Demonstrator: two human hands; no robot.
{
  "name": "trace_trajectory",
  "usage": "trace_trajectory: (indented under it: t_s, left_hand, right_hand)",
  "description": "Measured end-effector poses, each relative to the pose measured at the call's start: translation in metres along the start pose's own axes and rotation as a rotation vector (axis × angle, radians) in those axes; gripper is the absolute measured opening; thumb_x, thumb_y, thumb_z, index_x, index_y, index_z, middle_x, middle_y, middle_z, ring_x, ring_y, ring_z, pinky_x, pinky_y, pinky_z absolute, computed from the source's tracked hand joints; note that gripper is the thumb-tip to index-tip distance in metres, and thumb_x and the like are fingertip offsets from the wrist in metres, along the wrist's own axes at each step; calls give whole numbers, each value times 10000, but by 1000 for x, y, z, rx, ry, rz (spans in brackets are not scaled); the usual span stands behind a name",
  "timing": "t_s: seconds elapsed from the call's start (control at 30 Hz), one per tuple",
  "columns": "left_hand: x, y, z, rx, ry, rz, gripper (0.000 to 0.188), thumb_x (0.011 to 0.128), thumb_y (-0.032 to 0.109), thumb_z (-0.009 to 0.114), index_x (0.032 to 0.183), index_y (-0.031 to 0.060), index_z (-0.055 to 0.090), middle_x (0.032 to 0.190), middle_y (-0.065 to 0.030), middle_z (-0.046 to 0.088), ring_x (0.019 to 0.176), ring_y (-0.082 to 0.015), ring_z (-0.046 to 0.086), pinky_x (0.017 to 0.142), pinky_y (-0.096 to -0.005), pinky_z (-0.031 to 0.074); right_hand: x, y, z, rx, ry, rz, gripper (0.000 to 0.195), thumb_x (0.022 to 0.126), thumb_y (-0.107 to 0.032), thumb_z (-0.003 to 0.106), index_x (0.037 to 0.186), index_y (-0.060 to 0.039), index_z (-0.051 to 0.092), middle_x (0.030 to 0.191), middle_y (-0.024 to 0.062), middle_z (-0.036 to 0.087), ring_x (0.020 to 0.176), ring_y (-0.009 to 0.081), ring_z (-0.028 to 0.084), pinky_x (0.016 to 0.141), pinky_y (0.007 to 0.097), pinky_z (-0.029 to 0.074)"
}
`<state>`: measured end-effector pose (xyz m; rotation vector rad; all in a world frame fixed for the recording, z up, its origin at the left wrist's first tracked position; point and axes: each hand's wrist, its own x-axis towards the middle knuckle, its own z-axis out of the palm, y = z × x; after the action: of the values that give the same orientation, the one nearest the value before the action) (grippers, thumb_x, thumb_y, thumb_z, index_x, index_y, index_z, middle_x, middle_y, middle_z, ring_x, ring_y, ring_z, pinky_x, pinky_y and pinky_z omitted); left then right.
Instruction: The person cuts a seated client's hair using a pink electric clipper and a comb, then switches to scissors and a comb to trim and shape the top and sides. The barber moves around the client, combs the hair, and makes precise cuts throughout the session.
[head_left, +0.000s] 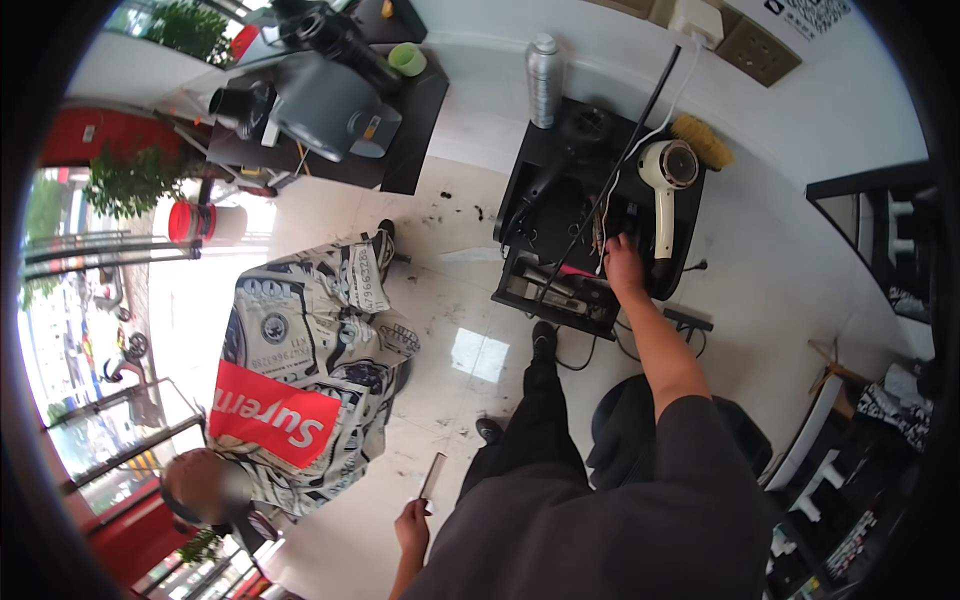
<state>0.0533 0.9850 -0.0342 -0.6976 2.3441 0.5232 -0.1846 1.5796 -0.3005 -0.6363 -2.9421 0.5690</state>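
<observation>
My left hand (412, 529) is low beside my body, closed around one end of a slim comb (431, 476) that points up and away from me. My right hand (624, 264) reaches onto the black salon trolley (559, 199), its fingertips among dark small items beside a white cord. Whether those fingers hold anything is hidden. Just right of them lies a cream hair dryer (664, 195). A black hair dryer (551, 165) rests on the trolley's left part. An open drawer (551, 304) below the top contains hair clippers (559, 296).
A seated person in a banknote-print cape (300, 337) is at my left. A silver spray can (545, 79) and a yellow brush (703, 141) are on the trolley. A thin black rod (622, 157) leans across it. Dark hair clippings (448, 196) dot the floor. A black stool (622, 427) stands by my right leg.
</observation>
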Motion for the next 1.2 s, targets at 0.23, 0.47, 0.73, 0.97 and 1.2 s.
trace_trajectory:
  t_s: [0.23,0.47,0.73,0.97,1.2]
  left_hand:
    - [14,-24,5,-100,22,131,288,1000,253,533,1020,35,721,766,-102,720,701,-237,691,659,-349,516]
    - [14,-99,-3,-110,69,7,309,999,277,528,1006,33,718,727,-81,715,638,-200,669,620,-343,508]
    - [-13,-81,24,-228,47,-131,306,1014,256,508,1021,23,707,719,-72,714,496,-134,581,513,-319,472]
    - [3,42,-4,-143,60,75,274,1005,212,517,1051,20,708,746,-77,703,557,-139,577,560,-305,470]
    - [0,55,-12,-143,44,35,255,1002,201,534,1043,15,702,733,-62,698,548,-111,557,548,-292,461]
  right_hand:
    - [-2,-6,-7,210,150,27,121,761,3,635,857,-48,582,1011,167,562,953,399,584,804,453,517]
    - [1,23,19,16,1,71,112,758,14,611,830,-70,626,1062,154,588,976,389,601,832,445,522]
    - [-22,-68,-22,64,185,110,252,813,-95,645,1063,-61,650,1141,153,613,1008,348,625,840,432,521]
    - [62,-123,41,324,-187,145,519,794,-552,729,909,-50,667,753,148,673,716,339,671,648,443,520]
    - [64,-124,34,277,-90,191,379,770,-461,697,790,-83,676,704,150,670,727,347,677,632,459,531]
